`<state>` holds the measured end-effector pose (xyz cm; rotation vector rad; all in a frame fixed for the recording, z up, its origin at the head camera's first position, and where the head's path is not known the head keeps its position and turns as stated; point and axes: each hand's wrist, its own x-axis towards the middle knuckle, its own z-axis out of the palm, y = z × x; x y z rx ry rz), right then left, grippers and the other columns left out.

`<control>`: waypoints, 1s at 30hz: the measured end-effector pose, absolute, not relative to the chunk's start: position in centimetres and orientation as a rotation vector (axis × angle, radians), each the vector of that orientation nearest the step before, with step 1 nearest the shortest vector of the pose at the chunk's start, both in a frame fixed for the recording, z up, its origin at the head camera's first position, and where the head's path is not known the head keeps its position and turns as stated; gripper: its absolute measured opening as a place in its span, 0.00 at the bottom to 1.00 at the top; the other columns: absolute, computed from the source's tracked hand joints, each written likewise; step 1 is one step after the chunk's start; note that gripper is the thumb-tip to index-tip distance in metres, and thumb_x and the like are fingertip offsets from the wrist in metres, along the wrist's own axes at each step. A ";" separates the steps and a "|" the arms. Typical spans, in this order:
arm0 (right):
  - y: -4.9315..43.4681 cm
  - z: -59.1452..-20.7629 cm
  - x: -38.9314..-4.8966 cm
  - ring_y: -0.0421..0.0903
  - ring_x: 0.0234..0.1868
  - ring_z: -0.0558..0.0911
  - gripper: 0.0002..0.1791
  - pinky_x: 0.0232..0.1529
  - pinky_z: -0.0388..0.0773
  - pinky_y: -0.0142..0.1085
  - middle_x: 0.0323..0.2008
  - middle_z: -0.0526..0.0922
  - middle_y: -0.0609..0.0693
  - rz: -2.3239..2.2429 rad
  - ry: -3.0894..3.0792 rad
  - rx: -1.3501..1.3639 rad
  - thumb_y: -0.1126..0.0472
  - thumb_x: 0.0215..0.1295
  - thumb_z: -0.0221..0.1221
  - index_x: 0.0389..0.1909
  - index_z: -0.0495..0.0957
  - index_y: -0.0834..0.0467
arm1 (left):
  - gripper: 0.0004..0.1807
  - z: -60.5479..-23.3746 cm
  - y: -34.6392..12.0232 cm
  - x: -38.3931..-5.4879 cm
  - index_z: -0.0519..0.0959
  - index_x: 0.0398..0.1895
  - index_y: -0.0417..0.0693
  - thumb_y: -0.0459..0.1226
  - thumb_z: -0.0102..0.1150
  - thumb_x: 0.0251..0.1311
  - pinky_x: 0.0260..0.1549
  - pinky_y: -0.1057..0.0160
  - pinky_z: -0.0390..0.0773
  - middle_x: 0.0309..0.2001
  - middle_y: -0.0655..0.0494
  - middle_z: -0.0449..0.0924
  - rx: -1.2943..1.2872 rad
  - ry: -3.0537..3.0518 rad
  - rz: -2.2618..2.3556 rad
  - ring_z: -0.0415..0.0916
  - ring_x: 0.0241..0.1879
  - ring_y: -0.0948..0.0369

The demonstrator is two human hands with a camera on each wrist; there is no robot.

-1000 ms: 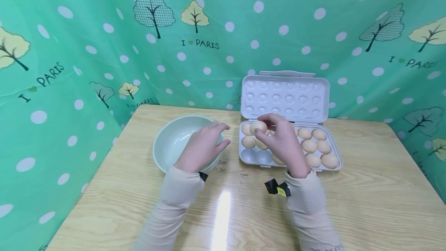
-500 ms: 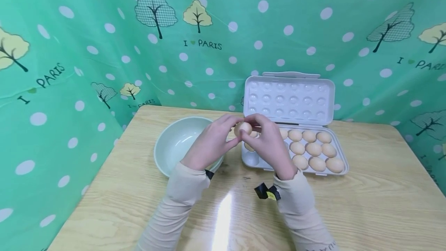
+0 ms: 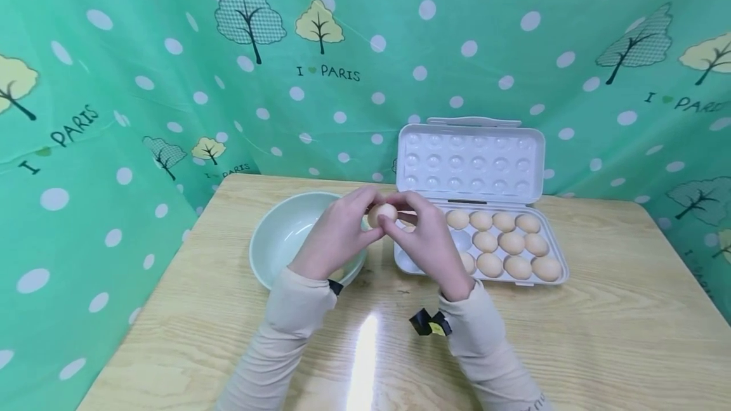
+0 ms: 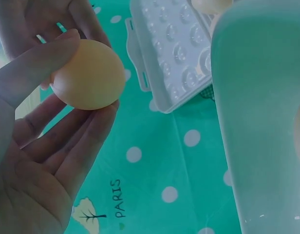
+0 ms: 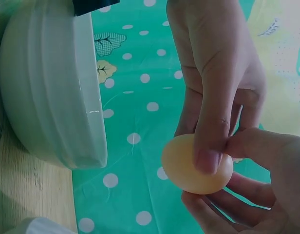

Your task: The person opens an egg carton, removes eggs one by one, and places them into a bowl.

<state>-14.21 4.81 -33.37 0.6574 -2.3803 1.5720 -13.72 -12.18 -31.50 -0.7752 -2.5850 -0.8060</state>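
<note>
Both hands meet at one pale brown egg [image 3: 384, 213], held up between the bowl and the egg carton. My left hand [image 3: 338, 230] has its thumb on the egg and its fingers beneath it in the left wrist view. From the other side my right hand [image 3: 428, 241] holds the same egg, its fingers under the shell in the right wrist view. To the left stands a pale green bowl [image 3: 276, 233], partly behind the left hand, with an egg [image 3: 338, 274] inside. The open egg carton [image 3: 471, 167] holds several eggs; a few sockets are bare, others hidden by the right hand.
A wooden table [image 3: 599, 309] carries everything, with a bright reflection near its front middle. Behind and to the left hangs a green dotted cloth [image 3: 342, 18]. The raised carton lid leans near that cloth.
My right hand has carried the egg left, away from above the carton. The left hand, earlier apart from it with spread fingers, now grips the egg too.
</note>
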 end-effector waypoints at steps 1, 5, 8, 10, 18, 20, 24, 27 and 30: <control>4.9 -33.4 -14.2 0.49 0.53 0.82 0.14 0.54 0.82 0.39 0.49 0.83 0.54 1.569 -2.386 0.662 0.62 0.64 0.65 0.49 0.80 0.62 | 0.13 -31.5 -12.2 -13.7 0.76 0.42 0.45 0.35 0.70 0.58 0.37 0.65 0.79 0.37 0.57 0.79 -0.775 -2.587 -0.808 0.76 0.35 0.60; 5.0 -33.3 -14.3 0.49 0.53 0.83 0.15 0.54 0.82 0.38 0.49 0.83 0.54 1.553 -2.401 0.671 0.60 0.65 0.65 0.50 0.80 0.62 | 0.13 -31.5 -12.2 -13.8 0.77 0.42 0.46 0.37 0.71 0.57 0.38 0.65 0.80 0.38 0.58 0.80 -0.774 -2.595 -0.807 0.76 0.35 0.61; 5.1 -33.3 -14.2 0.48 0.53 0.83 0.15 0.54 0.82 0.37 0.49 0.84 0.53 1.545 -2.417 0.670 0.59 0.66 0.64 0.50 0.80 0.62 | 0.14 -31.4 -12.2 -13.8 0.77 0.43 0.46 0.37 0.71 0.57 0.38 0.65 0.80 0.39 0.57 0.81 -0.773 -2.602 -0.799 0.77 0.36 0.62; 5.3 -33.2 -14.3 0.48 0.53 0.83 0.15 0.53 0.82 0.36 0.49 0.84 0.53 1.534 -2.435 0.665 0.59 0.66 0.64 0.50 0.80 0.62 | 0.14 -31.4 -12.3 -13.9 0.78 0.44 0.46 0.37 0.71 0.57 0.39 0.65 0.80 0.41 0.57 0.82 -0.773 -2.608 -0.795 0.78 0.37 0.62; 6.5 -33.1 -14.8 0.52 0.47 0.85 0.13 0.51 0.83 0.41 0.47 0.83 0.59 1.394 -2.476 0.604 0.64 0.67 0.63 0.48 0.79 0.65 | 0.16 -31.1 -14.0 -14.2 0.79 0.48 0.44 0.37 0.70 0.58 0.44 0.60 0.81 0.44 0.53 0.82 -0.664 -2.645 -0.806 0.79 0.41 0.58; 6.9 -33.2 -15.0 0.51 0.46 0.85 0.12 0.51 0.84 0.42 0.46 0.84 0.58 1.359 -2.488 0.579 0.63 0.67 0.63 0.47 0.80 0.64 | 0.16 -31.1 -14.6 -14.4 0.79 0.49 0.44 0.36 0.69 0.59 0.45 0.59 0.81 0.45 0.53 0.82 -0.635 -2.649 -0.814 0.80 0.42 0.58; 7.7 -33.5 -15.4 0.52 0.47 0.85 0.12 0.51 0.84 0.43 0.46 0.84 0.59 1.305 -2.529 0.559 0.63 0.67 0.63 0.47 0.80 0.64 | 0.16 -31.4 -15.5 -14.8 0.78 0.49 0.44 0.36 0.69 0.59 0.45 0.58 0.81 0.45 0.52 0.82 -0.591 -2.680 -0.825 0.80 0.42 0.57; 8.4 -33.8 -15.7 0.53 0.48 0.84 0.12 0.51 0.83 0.44 0.47 0.84 0.59 1.275 -2.586 0.545 0.63 0.67 0.62 0.48 0.79 0.65 | 0.17 -31.7 -16.1 -15.1 0.78 0.50 0.44 0.36 0.69 0.60 0.46 0.57 0.81 0.46 0.52 0.82 -0.550 -2.720 -0.816 0.80 0.43 0.56; 9.3 -34.2 -15.9 0.53 0.49 0.83 0.13 0.51 0.83 0.44 0.47 0.83 0.58 1.240 -2.665 0.521 0.62 0.69 0.60 0.49 0.79 0.65 | 0.17 -32.0 -16.6 -15.3 0.78 0.51 0.43 0.36 0.68 0.60 0.47 0.56 0.81 0.47 0.51 0.82 -0.514 -2.748 -0.801 0.80 0.45 0.55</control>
